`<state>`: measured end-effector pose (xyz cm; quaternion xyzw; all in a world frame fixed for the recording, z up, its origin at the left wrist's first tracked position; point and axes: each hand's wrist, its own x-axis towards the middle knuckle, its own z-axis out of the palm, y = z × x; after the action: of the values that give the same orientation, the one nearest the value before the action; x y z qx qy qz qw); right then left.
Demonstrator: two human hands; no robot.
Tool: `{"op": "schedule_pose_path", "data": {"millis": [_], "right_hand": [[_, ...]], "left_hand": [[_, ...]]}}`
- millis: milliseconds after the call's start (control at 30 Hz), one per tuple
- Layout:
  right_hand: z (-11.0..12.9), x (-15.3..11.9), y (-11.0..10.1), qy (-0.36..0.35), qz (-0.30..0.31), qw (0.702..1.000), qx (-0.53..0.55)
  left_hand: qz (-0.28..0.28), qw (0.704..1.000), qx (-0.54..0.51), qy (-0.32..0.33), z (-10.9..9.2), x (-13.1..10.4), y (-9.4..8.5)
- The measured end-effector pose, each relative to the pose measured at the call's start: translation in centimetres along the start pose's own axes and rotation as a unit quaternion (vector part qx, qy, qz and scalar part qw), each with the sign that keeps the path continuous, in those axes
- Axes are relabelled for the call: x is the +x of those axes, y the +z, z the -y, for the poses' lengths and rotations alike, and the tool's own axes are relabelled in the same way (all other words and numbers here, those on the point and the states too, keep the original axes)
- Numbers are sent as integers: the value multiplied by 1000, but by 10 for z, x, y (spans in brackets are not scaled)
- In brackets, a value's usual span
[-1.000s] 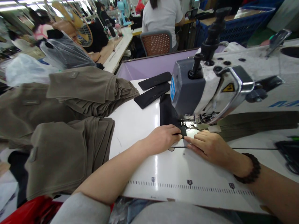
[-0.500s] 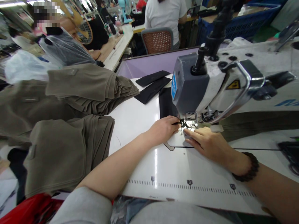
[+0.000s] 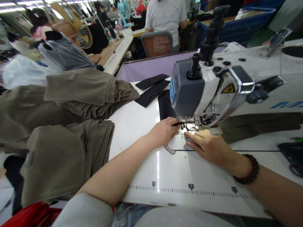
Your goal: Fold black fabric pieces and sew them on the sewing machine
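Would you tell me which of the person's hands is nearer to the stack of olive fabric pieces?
Left. The left hand lies beside the presser foot, on the side toward the olive fabric stack; the right hand rests farther away, across the needle plate.

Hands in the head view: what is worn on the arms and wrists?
Both forearms are bare. The left hand has no ring or watch that shows; a grey sleeve covers that upper arm. The right hand has a dark bead bracelet on the wrist. No gloves on either hand.
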<state>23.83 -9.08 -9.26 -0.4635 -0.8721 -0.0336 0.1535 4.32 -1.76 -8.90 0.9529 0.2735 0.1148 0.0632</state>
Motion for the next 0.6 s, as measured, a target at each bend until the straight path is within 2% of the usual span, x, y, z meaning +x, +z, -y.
{"op": "schedule_pose_path", "data": {"millis": [167,367,600], "right_hand": [[-1,0,0,-3,-3,1000,-1],[-5,-3,3,-23,5,1000,7],[-5,-3,4,-24,21,999,17]], "left_hand": [[2,1000,21,-20,-4,0,-9],[98,995,28,-16,-31,-6,-26],[112,994,10,6,-35,-11,-24]]}}
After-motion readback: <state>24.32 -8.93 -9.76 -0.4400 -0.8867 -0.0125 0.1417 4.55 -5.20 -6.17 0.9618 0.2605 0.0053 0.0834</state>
